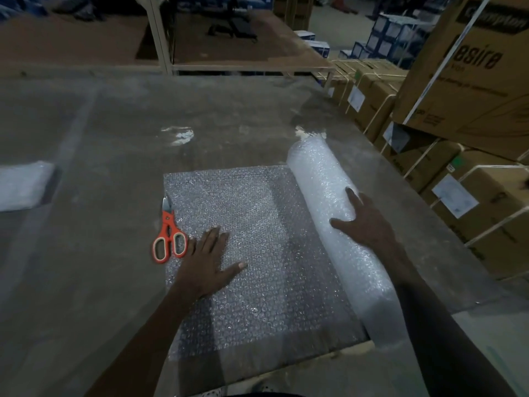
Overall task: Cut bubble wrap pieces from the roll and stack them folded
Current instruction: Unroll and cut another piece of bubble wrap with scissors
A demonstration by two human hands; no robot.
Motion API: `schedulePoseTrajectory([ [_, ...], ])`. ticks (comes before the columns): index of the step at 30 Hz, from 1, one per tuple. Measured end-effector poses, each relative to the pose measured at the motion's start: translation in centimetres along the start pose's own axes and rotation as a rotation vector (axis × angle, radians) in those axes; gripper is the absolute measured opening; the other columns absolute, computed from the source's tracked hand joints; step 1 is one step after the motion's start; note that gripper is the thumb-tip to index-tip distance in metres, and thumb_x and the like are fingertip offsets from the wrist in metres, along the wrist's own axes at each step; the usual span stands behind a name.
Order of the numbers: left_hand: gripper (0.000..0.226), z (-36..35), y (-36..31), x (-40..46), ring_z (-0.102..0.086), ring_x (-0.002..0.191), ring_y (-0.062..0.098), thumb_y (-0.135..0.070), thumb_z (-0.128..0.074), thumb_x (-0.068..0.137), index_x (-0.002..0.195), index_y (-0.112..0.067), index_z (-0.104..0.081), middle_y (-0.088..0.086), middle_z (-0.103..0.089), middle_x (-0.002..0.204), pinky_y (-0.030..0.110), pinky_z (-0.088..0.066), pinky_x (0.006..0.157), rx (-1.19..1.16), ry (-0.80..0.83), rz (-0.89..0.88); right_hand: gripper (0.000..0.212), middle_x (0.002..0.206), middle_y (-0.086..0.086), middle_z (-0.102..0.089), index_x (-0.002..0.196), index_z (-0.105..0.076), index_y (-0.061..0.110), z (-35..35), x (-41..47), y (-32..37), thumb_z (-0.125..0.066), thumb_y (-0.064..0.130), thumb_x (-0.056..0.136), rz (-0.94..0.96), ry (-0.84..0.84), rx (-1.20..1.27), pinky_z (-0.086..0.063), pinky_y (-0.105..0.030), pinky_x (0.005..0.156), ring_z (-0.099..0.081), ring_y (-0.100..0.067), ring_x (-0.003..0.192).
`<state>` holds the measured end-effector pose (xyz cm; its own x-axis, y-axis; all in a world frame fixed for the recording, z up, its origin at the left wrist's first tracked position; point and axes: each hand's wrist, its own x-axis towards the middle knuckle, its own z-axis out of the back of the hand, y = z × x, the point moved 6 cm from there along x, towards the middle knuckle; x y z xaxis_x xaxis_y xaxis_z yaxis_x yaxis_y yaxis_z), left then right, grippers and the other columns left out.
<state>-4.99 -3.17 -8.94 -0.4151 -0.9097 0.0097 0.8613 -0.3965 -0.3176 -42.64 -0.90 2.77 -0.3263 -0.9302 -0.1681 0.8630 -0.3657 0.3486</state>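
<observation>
Hands flat: left [210, 260] on unrolled sheet [257, 253], right [365, 222] on roll [329, 179].

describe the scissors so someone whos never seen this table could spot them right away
On the big grey table, find the flat sheet of bubble wrap unrolled from the roll. The scissors lie at its left edge, just beyond the left hand. Their orange handles are the only bright colour there.
</observation>
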Motion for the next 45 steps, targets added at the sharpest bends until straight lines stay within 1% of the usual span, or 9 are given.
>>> schedulePoseTrajectory([
  [6,0.099,1.0,-0.6,-0.3,0.006,0.154,0.020,-0.087,-0.021,0.086,0.160,-0.022,-0.009,0.001,0.003,0.167,0.047,0.004,0.123,-0.039,0.019,-0.034,0.107,0.171,-0.007,-0.003,0.163,-0.002,0.031,0.2,-0.2,1.6,-0.065,0.067,0.086,0.017,-0.024,-0.094,-0.025,-0.055,0.120,-0.015,-0.034,0.154],
  [13,0.094,4.8,3.9,-1.8,-0.013,0.153,0.024,-0.079,-0.015,0.092,0.157,-0.011,-0.027,0.008,-0.020,0.165,0.048,-0.006,0.122,-0.050,-0.192,0.034,0.093,0.165,-0.011,-0.029,0.159,-0.028,0.017,-0.5,-2.2,9.6,-0.070,0.057,0.086,0.247,-0.283,-0.094,-0.023,-0.059,0.119,-0.026,-0.032,0.151],
  [19,0.109,6.3,9.8,-5.6,-0.015,0.152,0.028,-0.091,-0.015,0.082,0.158,-0.014,-0.017,0.009,-0.019,0.165,0.055,-0.013,0.121,0.070,-0.114,0.185,0.065,0.149,-0.012,-0.053,0.148,-0.050,0.008,-9.6,-6.3,19.7,-0.070,0.037,0.094,0.454,0.002,0.207,-0.038,-0.037,0.113,-0.050,-0.028,0.137],
  [23,0.114,5.8,11.4,-7.5,-0.013,0.153,0.026,-0.096,-0.027,0.077,0.157,-0.014,-0.019,0.009,-0.020,0.164,0.055,-0.013,0.120,0.101,-0.054,0.169,0.044,0.110,-0.008,-0.076,0.128,-0.069,0.009,-15.2,-7.2,25.7,-0.076,0.028,0.088,0.435,0.095,0.333,-0.054,-0.036,0.090,-0.071,-0.027,0.100],
  [28,0.122,4.5,12.6,-7.7,-0.014,0.153,0.026,-0.099,-0.024,0.073,0.157,-0.011,-0.022,0.010,-0.019,0.165,0.054,-0.013,0.120,0.159,-0.011,0.202,0.015,0.086,-0.011,-0.075,0.093,-0.075,0.012,-18.3,-7.8,30.9,-0.069,0.026,0.088,0.448,0.082,0.278,-0.047,-0.035,0.070,-0.069,-0.034,0.085],
  [34,0.122,4.9,12.3,-8.0,-0.010,0.153,0.025,-0.098,-0.026,0.074,0.158,-0.011,-0.018,0.009,-0.014,0.166,0.053,-0.006,0.122,0.122,-0.040,0.198,0.039,0.104,-0.017,-0.069,0.102,-0.065,0.005,-20.3,-6.7,33.2,-0.070,0.041,0.089,0.361,0.050,0.056,-0.050,-0.040,0.078,-0.066,-0.038,0.097],
  [39,0.121,5.2,12.3,-8.1,-0.013,0.153,0.027,-0.096,-0.028,0.075,0.157,-0.008,-0.020,0.012,-0.017,0.165,0.054,-0.008,0.121,0.110,-0.065,0.177,0.036,0.102,-0.017,-0.073,0.102,-0.070,0.004,-20.7,-5.2,35.4,-0.074,0.035,0.084,0.306,0.148,0.008,-0.054,-0.038,0.080,-0.070,-0.035,0.097],
  [42,0.122,5.2,12.4,-8.2,-0.012,0.153,0.028,-0.095,-0.029,0.074,0.156,-0.006,-0.021,0.012,-0.015,0.166,0.055,-0.007,0.121,0.098,-0.043,0.186,0.032,0.079,-0.012,-0.073,0.084,-0.075,0.005,-19.9,-4.2,35.1,-0.079,0.036,0.079,0.207,0.240,0.181,-0.052,-0.033,0.066,-0.070,-0.026,0.073],
  [45,0.123,5.3,12.3,-8.1,-0.003,0.154,0.026,-0.096,-0.024,0.075,0.158,-0.007,-0.012,0.010,-0.006,0.167,0.053,-0.002,0.122,0.105,0.008,0.211,0.021,0.063,-0.012,-0.070,0.079,-0.072,-0.004,-18.3,-5.0,32.9,-0.078,0.016,0.085,0.000,0.416,0.821,-0.057,-0.033,0.056,-0.065,-0.021,0.054],
])
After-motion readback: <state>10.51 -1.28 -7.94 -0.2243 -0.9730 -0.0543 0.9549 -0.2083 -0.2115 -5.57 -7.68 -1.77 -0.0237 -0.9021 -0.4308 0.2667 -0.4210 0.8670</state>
